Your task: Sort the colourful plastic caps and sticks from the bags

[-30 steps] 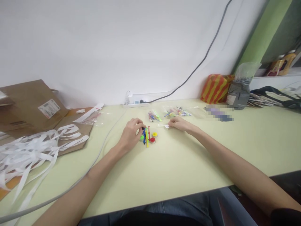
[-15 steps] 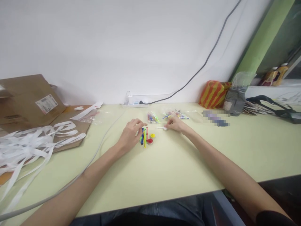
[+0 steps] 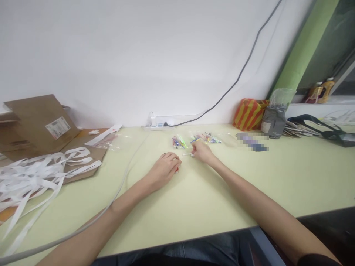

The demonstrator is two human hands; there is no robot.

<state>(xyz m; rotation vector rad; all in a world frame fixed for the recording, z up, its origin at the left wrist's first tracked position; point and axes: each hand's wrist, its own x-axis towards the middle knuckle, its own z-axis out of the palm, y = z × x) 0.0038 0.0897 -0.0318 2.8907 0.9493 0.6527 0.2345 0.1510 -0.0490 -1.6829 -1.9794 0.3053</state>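
My left hand [image 3: 165, 170] rests cupped on the pale green table top [image 3: 210, 207], over a pile of coloured plastic pieces. Those pieces are almost hidden, with only a red bit [image 3: 176, 170] showing past my fingers. My right hand [image 3: 202, 152] pinches a small white plastic stick [image 3: 188, 154] with a round end. Just beyond my hands lie two clear plastic bags of coloured parts [image 3: 179, 141] [image 3: 205, 138].
A grey cable runs across the table at the left, beside a heap of white paper strips [image 3: 33, 177] on brown cardboard [image 3: 39, 123]. A power strip [image 3: 158, 127] stands at the wall. A striped orange bag [image 3: 249, 114] and a grey pouch [image 3: 273, 123] stand at the back right.
My left hand has slid right and now covers the coloured pieces that showed before. My right hand has moved slightly left with the white stick.
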